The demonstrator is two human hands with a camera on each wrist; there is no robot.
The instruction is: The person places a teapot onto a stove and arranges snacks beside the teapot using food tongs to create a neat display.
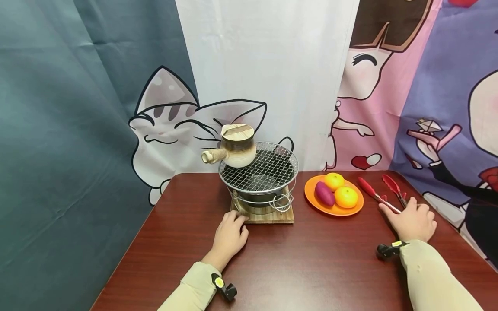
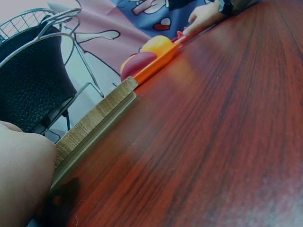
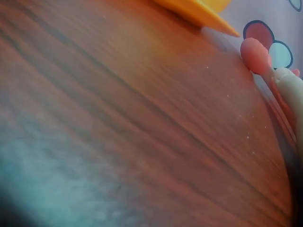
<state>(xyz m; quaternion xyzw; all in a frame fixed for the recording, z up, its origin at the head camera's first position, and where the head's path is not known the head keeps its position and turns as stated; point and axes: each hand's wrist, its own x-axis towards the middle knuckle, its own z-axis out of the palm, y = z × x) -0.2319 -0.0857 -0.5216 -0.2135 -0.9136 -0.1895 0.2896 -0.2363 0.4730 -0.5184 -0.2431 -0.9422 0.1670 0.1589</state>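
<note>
Pinching red-tipped tongs with the right hand near the far right corner of the table, apparently gripped but not yet lifted, and touching a wooden board with the left hand, unclear whether gripping.

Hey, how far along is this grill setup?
Looks done: the pot sits on the grill mesh. In hand: the right hand holds the red tongs; the left hand touches the wooden board. Perhaps left: moving the food from the orange plate; none is on the mesh.
</note>
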